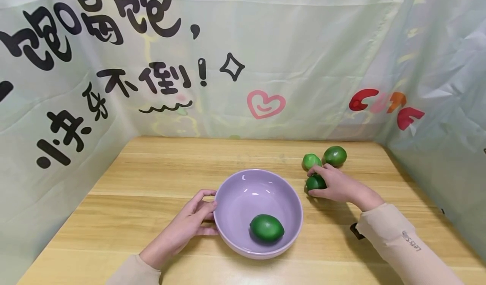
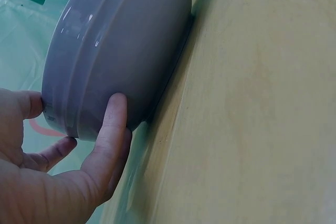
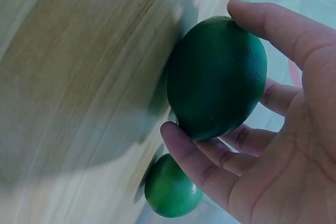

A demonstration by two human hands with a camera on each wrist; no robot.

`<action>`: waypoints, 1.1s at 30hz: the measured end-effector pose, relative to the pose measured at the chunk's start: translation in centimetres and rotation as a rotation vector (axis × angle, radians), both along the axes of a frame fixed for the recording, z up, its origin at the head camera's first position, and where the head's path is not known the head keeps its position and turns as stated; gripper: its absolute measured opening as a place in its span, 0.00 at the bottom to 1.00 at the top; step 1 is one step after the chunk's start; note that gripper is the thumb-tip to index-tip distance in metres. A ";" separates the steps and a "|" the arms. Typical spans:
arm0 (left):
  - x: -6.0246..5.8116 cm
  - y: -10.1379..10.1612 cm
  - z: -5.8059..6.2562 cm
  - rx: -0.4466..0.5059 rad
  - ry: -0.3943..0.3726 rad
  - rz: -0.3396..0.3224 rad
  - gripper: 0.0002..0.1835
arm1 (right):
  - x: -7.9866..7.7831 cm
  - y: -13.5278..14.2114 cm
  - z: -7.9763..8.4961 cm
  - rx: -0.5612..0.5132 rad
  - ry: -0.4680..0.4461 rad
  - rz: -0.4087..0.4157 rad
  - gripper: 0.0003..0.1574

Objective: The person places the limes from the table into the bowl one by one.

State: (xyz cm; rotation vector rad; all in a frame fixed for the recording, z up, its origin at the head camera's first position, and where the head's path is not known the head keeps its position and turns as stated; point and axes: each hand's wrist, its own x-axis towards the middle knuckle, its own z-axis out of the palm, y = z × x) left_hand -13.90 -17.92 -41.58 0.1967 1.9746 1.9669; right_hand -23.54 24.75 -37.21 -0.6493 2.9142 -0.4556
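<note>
My left hand (image 1: 193, 217) rests against the left side of a lilac bowl (image 1: 250, 192), thumb at the rim and fingers spread over the outer wall, as the left wrist view shows on the bowl (image 2: 121, 40). A glossy dark green lime (image 1: 267, 228) lies inside, toward the near side. Right of the bowl, my right hand (image 1: 336, 185) grips another dark green lime (image 1: 316, 184) from above. In the right wrist view, thumb and fingers curve around opposite ends of this lime (image 3: 216, 77), close over the table.
Just beyond the right hand sit a small bright green lime (image 1: 311, 161) and a larger green oval fruit (image 1: 335, 156). A small black object (image 1: 356, 232) lies by the right sleeve. Printed cloth (image 1: 303, 57) walls in the wooden table (image 1: 171, 162) at the back and sides.
</note>
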 end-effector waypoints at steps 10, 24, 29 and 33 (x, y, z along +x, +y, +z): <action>0.0 0.0 0.1 -0.004 0.003 -0.001 0.26 | 0.1 -0.1 0.1 -0.003 -0.004 0.001 0.30; 0.0 0.1 -0.1 0.012 0.007 0.000 0.26 | 0.0 0.1 -0.2 -0.012 0.014 0.019 0.29; 0.0 0.1 -0.1 0.009 0.005 0.008 0.26 | 0.0 0.0 -0.1 -0.010 0.009 0.015 0.29; 0.0 0.1 -0.1 0.007 0.000 0.014 0.26 | 0.1 -0.2 0.2 -0.006 0.008 0.020 0.30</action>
